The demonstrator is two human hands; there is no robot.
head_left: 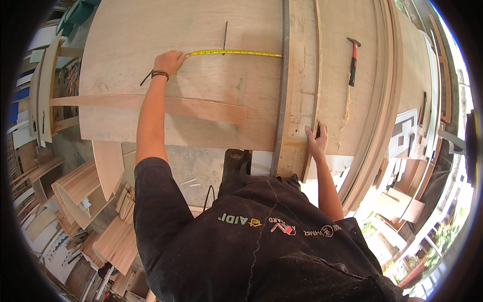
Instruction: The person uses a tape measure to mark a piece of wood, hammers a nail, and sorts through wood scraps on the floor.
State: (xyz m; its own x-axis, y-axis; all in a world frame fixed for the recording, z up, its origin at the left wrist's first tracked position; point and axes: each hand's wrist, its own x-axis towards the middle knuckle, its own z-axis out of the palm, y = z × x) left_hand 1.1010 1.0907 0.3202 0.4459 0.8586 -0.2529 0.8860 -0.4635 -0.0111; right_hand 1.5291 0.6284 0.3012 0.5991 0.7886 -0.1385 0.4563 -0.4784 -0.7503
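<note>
My left hand (170,62) is closed at the end of a yellow tape measure (236,52). The tape's blade stretches right across a large plywood sheet (191,25) to the edge of a long wooden board (297,95); its case is hidden by my hand. Under the blade, a thin dark line or slit (225,35) crosses the sheet. My right hand (318,142) straddles a narrow wooden strip (317,65) on that board, thumb on one side and fingers on the other. Something small and dark shows between these fingers, too small to name.
A hammer (353,63) with a red and black handle lies to the right. A thin wood plank (201,109) rests across the sheet, near my left forearm. Cut panels (83,189) crowd the left floor. Long stacked boards (385,100) run along the right.
</note>
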